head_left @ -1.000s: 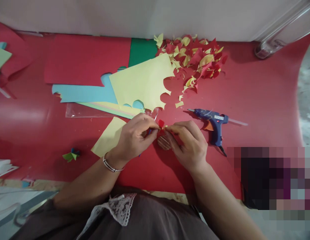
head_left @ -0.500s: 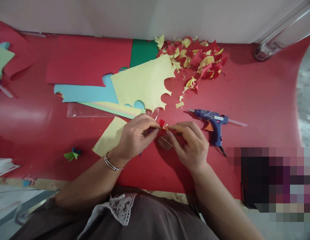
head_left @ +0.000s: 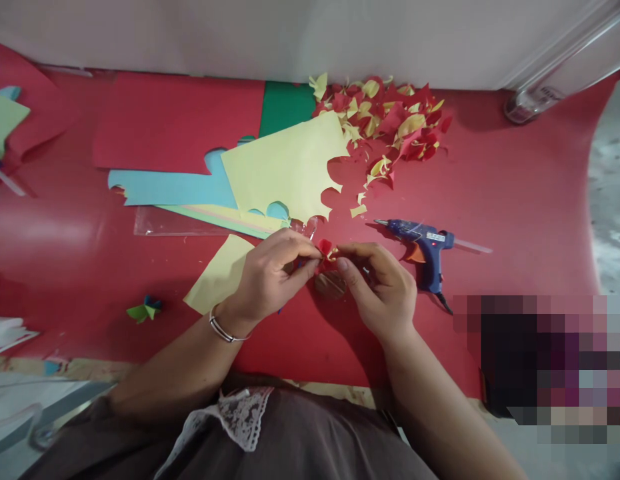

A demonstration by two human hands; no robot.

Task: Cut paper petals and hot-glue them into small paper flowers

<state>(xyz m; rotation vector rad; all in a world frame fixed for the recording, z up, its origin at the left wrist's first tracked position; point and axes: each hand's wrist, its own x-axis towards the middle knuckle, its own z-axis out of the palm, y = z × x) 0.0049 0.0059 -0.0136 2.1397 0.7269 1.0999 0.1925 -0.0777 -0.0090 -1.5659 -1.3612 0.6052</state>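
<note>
Between my two hands is a small red paper flower (head_left: 326,251) with pale yellow bits at its middle. My left hand (head_left: 277,270) pinches its left side between thumb and fingertips. From the other side, my right hand (head_left: 383,283) holds its right edge the same way, thumb below. Just under the flower, a round brown striped disc (head_left: 331,285) is on the red tabletop, partly hidden by my fingers. Right of my hands lies a blue glue gun (head_left: 425,243) with an orange trigger and a clear glue stick in its back.
Red and yellow paper scraps (head_left: 385,113) are heaped at the back. A cut yellow sheet (head_left: 285,167), a blue strip (head_left: 175,188) and a red sheet (head_left: 175,120) lie left of them. A green-and-blue paper piece (head_left: 146,310) is at left, a clear container (head_left: 533,103) back right.
My right fingers have shifted slightly on the flower's right edge, and the flower has turned a little. My left hand has stayed almost in place.
</note>
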